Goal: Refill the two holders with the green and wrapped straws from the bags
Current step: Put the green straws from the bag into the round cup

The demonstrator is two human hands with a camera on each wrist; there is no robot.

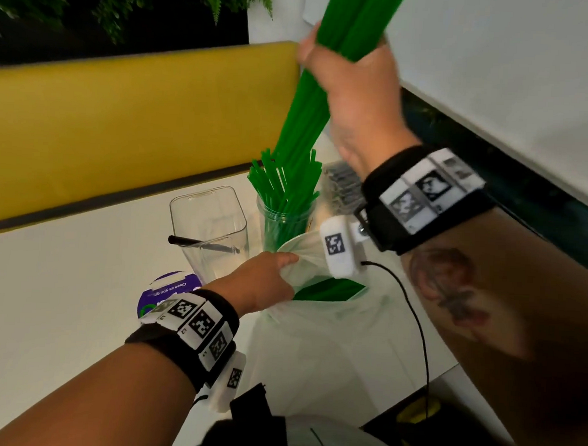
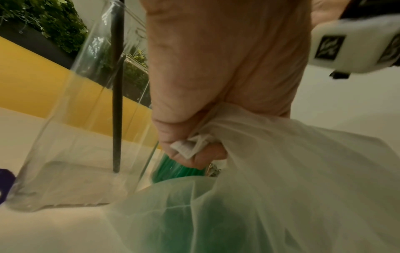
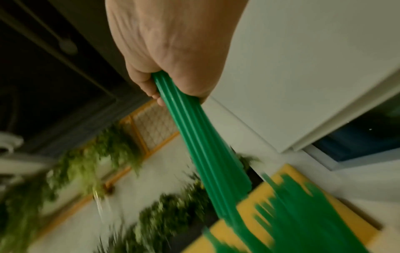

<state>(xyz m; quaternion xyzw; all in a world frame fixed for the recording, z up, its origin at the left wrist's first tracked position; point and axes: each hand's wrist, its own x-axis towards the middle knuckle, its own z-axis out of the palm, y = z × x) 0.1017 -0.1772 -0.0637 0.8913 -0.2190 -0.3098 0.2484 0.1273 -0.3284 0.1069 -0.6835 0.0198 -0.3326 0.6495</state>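
A white table [image 1: 63,297] is running along a yellow bench back [image 1: 122,121], with foliage behind. The right hand [image 1: 346,80] is clamping its fingers round a bundle of green straws [image 1: 300,122], holding it above the round holder [image 1: 282,222], which already has green straws in it, apparently to feed it in from above. The left hand [image 1: 266,279] is pinching the rim of the plastic bag [image 1: 331,342], likely keeping it open, with more green straws inside. The square holder [image 1: 211,226] is standing just beside, holding only 1 black straw [image 1: 197,243].

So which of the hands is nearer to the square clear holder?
Left. The left hand grips the bag right beside the holder; the right hand is raised, gripping green straws.
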